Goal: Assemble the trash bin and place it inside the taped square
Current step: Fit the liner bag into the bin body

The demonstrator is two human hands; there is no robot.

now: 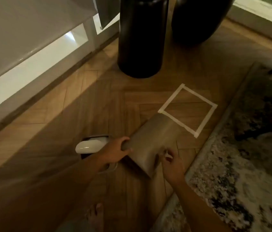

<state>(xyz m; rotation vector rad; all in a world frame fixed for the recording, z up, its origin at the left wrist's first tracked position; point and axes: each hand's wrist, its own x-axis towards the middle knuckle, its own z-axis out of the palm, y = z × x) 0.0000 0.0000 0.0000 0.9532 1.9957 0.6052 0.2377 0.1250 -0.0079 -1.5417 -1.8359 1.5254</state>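
Observation:
A grey metal bin body (150,139) lies tilted on its side on the wooden floor, its far end touching the near-left edge of the taped square (208,121). My left hand (116,150) grips the body's near left rim. My right hand (172,163) hovers at the body's near right edge, fingers curled and apart; what they touch is blurred. A white lid piece with a dark inner part (90,145) rests on the floor left of my left forearm, partly hidden by it.
Two tall black vases (140,39) (198,19) stand beyond the square. A patterned rug (242,164) borders the right side. A white cabinet (23,56) runs along the left. My bare foot (95,215) is at the bottom.

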